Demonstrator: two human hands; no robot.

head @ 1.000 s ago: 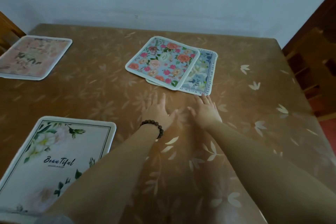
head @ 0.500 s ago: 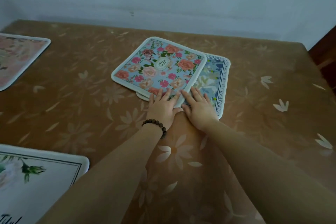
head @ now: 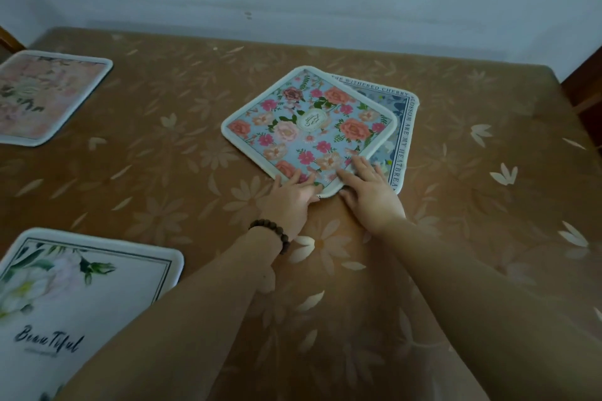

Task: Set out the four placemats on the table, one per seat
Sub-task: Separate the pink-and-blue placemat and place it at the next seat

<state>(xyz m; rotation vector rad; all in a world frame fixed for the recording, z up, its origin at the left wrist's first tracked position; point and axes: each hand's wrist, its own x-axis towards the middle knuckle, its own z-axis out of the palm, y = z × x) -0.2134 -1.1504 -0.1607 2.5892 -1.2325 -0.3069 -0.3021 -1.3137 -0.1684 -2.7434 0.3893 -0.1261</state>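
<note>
A blue placemat with pink and orange flowers (head: 309, 127) lies turned like a diamond at the table's middle, on top of a white-and-blue placemat with lettering on its border (head: 402, 127). My left hand (head: 290, 198) and my right hand (head: 371, 192) both pinch the flowered mat's near corner, fingers on top and thumbs at its edge. A pink placemat (head: 42, 94) lies flat at the far left. A white placemat with the word "Beautiful" (head: 75, 296) lies flat at the near left.
The table (head: 488, 205) wears a brown flowered cloth under clear film and stands against a pale wall at the back. Dark wooden chair parts show at the right edge (head: 586, 88) and the far left corner (head: 6, 39).
My hands slid forward from the bare cloth onto the flowered mat's near corner and took hold of it. The mat has turned, its near corner now pointing at me.
</note>
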